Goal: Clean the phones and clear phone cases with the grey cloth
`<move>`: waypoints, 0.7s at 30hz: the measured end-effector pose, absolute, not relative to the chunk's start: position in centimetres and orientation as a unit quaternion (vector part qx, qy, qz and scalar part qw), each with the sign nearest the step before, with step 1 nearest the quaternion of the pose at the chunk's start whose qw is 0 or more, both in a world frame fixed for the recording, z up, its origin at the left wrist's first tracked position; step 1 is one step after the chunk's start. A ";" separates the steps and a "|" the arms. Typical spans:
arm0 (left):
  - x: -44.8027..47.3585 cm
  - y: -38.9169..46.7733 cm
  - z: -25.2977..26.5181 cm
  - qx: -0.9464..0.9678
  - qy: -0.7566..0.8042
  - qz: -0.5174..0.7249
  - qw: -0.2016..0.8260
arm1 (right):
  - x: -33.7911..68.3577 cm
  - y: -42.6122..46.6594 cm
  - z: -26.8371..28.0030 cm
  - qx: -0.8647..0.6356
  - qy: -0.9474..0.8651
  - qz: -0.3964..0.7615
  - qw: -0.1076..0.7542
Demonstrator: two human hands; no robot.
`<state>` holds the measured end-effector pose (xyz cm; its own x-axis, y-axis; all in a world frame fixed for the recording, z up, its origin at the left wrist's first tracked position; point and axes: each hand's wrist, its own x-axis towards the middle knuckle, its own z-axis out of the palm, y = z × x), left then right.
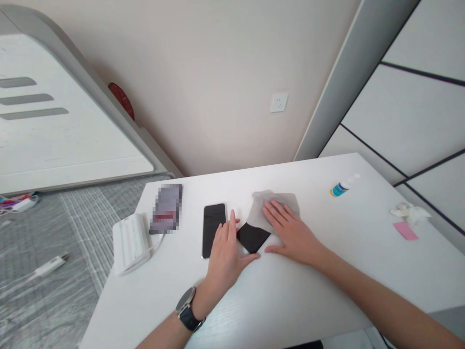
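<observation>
My right hand (288,230) lies flat, fingers stretched, on a thin grey cloth (261,206) spread on the white table. A black cloth-like piece (253,237) with a pointed lower corner borders the grey cloth; whether the two are joined I cannot tell. At the black piece's left side is my left hand (228,247), its fingers extended and thumb spread, holding nothing I can see. Under or just beside the left fingers lies a phone (209,228) with a dark screen, partly covered by that hand. A watch (188,308) is on my left wrist.
On the table's (327,291) left stand a white box-like device (131,242) with a cable and a blurred-out packet (167,208). Farther right are a small bottle (339,189), a pink paper (406,230) and crumpled tissue (410,212). A wall and cabinet rise behind.
</observation>
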<state>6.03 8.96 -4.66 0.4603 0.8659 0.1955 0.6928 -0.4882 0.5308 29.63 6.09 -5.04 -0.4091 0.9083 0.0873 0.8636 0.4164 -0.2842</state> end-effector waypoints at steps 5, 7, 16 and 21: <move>5.9 9.0 -4.6 0.838 0.461 0.221 0.192 | 28.1 5.4 -4.9 -0.385 -0.899 0.172 0.119; 6.0 9.0 -4.5 0.836 0.464 0.221 0.194 | 28.9 5.9 -4.8 -0.454 -0.871 0.146 0.117; 5.9 9.0 -4.6 0.834 0.464 0.224 0.198 | 27.8 5.6 -4.6 -0.384 -0.897 0.181 0.122; 6.0 8.9 -4.5 0.829 0.468 0.229 0.205 | 29.6 6.7 -4.9 -0.565 -0.811 0.091 0.116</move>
<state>6.04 8.88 -4.49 0.4579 0.8690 0.1873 0.6813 -0.4784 0.5540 29.61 6.67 -4.85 -0.3334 0.9389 0.0853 0.8964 0.3437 -0.2799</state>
